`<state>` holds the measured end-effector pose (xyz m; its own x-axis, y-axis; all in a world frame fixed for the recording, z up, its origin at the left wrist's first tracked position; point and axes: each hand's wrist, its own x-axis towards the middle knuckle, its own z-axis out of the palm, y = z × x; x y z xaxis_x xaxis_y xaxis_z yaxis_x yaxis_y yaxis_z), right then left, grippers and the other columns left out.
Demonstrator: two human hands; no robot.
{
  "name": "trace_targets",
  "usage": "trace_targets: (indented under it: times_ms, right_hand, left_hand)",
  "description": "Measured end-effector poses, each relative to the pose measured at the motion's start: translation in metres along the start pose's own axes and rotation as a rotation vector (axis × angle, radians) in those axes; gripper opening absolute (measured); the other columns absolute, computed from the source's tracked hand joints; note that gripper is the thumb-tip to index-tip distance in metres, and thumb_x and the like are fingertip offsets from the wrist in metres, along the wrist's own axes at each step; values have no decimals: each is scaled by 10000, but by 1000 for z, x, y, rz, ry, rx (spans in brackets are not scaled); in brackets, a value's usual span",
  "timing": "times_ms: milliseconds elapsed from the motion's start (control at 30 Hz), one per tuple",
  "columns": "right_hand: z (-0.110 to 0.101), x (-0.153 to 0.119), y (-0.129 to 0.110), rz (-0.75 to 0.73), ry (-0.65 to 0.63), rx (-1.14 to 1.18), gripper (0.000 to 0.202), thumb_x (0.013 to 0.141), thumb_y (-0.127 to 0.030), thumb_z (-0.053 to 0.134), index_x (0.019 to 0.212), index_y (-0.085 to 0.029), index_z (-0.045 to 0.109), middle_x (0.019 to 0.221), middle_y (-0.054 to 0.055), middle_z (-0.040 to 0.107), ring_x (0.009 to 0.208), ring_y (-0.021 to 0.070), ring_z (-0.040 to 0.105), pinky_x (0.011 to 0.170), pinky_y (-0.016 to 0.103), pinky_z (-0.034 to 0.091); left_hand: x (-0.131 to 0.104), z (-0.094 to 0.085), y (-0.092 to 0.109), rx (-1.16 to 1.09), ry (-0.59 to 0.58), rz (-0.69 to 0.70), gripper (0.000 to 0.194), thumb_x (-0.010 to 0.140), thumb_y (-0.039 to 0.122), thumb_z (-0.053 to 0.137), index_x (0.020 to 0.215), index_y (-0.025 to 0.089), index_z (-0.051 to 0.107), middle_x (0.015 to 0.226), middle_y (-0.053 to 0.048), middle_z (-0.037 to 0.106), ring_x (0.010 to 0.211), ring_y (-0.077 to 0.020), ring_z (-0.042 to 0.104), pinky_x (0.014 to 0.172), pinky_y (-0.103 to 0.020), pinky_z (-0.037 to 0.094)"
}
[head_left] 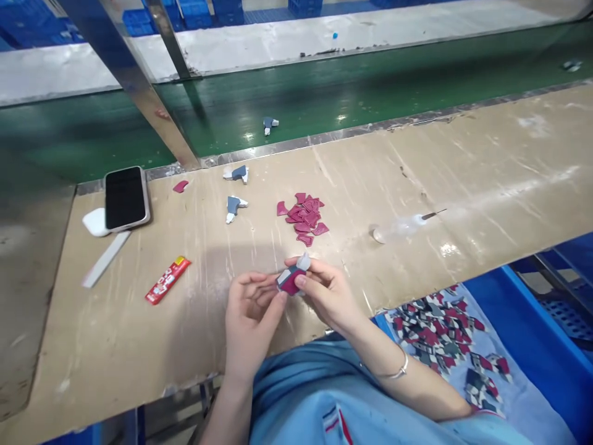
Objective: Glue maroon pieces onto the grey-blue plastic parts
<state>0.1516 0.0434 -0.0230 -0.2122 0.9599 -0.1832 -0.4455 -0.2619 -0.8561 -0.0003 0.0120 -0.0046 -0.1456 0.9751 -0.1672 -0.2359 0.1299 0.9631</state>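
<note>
Both of my hands pinch one small plastic part (291, 281), maroon, dark grey and whitish, above the near half of the workbench. My left hand (252, 309) grips its left end between thumb and fingers. On its right side, the thumb of my right hand (327, 293) presses on the maroon face. Just beyond the hands lies a loose pile of maroon plastic pieces (306, 216). Two grey-and-white parts lie left of the pile, one nearer (235, 207) and one farther (238, 173). A clear bottle with a needle tip (401, 227) rests on its side to the right.
A phone (125, 198), a white case (96, 221), a pale strip (106, 258) and a red wrapper (167, 280) lie left. A green conveyor belt (324, 99) runs behind, carrying a grey-and-white part (269, 125). A metal post (139, 86) stands back left; a blue bin (532, 321) of parts is lower right.
</note>
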Motion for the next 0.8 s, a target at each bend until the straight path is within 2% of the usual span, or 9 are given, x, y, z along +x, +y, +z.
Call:
trace_targets:
  times_ms: [133, 200, 400, 467, 567, 633, 700, 767, 800]
  right_hand:
    - [-1, 1, 2, -9, 52, -36, 458, 789, -583, 955, 1039, -212, 854, 836, 32, 822, 774, 178, 782, 798, 325, 665]
    - [-1, 1, 3, -11, 42, -70, 467, 800, -594, 943, 1052, -211, 854, 863, 35, 816, 746, 163, 757, 765, 312, 660]
    - [-1, 2, 0, -118, -71, -193, 402, 891, -567, 875, 1098, -222, 866, 1070, 76, 781, 808, 164, 754, 823, 341, 696]
    - [-8, -5, -2, -142, -59, -278, 407, 931, -527, 846, 1215, -235, 849, 1073, 76, 782, 860, 175, 757, 838, 336, 691]
    - [-35, -24, -9, -171, 47, -465, 487, 998, -463, 776, 1443, -265, 750, 1038, 61, 805, 892, 185, 744, 865, 344, 671]
    - [-64, -40, -16, -232, 213, -630, 515, 1033, -440, 709, 1529, -304, 682, 1091, 60, 815, 915, 198, 739, 869, 364, 652]
    - [-97, -52, -24, -306, 415, -858, 519, 1030, -432, 658, 1536, -316, 673, 1181, 78, 801, 995, 240, 733, 914, 420, 626]
    - [-128, -58, -31, -312, 562, -1140, 500, 1022, -421, 593, 1481, -265, 717, 1023, 93, 778, 935, 281, 701, 911, 483, 592]
    - [-140, -58, -34, -326, 622, -1256, 493, 1020, -420, 553, 1434, -231, 743, 949, 100, 756, 908, 299, 679, 908, 511, 576]
  left_hand:
    - [3, 0, 5, 20, -76, -4, 352, 835, 377, 933, 1019, 217, 680, 1015, -76, 844, 943, -202, 852, 879, -284, 693]
    - [7, -1, 6, 36, -65, -11, 368, 821, 398, 941, 1011, 210, 687, 990, -75, 836, 921, -200, 850, 856, -275, 694]
    - [11, -3, 7, -3, -31, 24, 511, 817, 389, 954, 855, 249, 464, 895, -2, 801, 841, -172, 832, 790, -270, 686]
    - [10, -7, 12, 72, -125, -4, 435, 872, 354, 907, 871, 254, 484, 945, -21, 809, 868, -174, 828, 821, -290, 685]
    - [21, -21, 27, 331, -340, 32, 210, 951, 382, 807, 1047, 263, 662, 1160, -101, 810, 1030, -235, 817, 947, -378, 670]
    - [44, -30, 41, 588, -392, 166, 280, 964, 456, 758, 1178, 276, 737, 1312, -135, 768, 1209, -307, 759, 1077, -462, 612]
    - [80, -36, 52, 867, -354, 307, 343, 960, 506, 718, 1207, 269, 755, 1303, -152, 751, 1275, -381, 697, 1158, -567, 528]
    - [126, -36, 59, 1092, -232, 388, 323, 930, 484, 731, 1134, 234, 751, 1160, -169, 749, 1242, -434, 665, 1171, -630, 468]
    - [149, -33, 61, 1187, -146, 375, 295, 913, 471, 750, 1069, 222, 736, 1070, -166, 735, 1203, -451, 661, 1144, -641, 469]
